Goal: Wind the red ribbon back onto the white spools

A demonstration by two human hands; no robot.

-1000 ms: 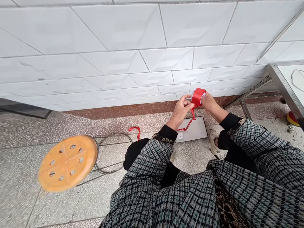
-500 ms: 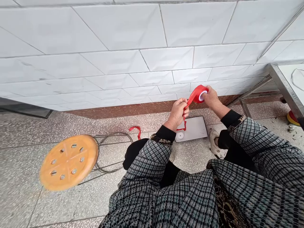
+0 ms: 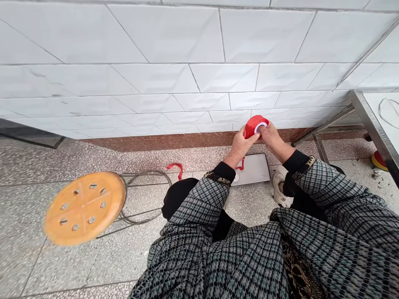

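Both hands meet at a roll of red tape (image 3: 253,124) with a white core, held up before the wall's base. My left hand (image 3: 242,144) grips the roll's near left side, its thumb along the lower edge. My right hand (image 3: 270,135) holds the roll from the right, with the thumb at the core's opening. Below them on the floor lies a flat white panel (image 3: 255,170) with a dark edge. A piece of red tape (image 3: 240,166) rests on that panel, partly hidden by my left wrist.
A round orange stool (image 3: 84,207) with wire legs stands on the left. Near it a loose red strip (image 3: 177,168) lies on the speckled floor. The white tiled wall (image 3: 212,79) rises in front. On the right is a metal-framed table (image 3: 369,120).
My left hand has come up and right onto the roll. The length of tape stretched between the hands no longer shows. The view has shifted slightly.
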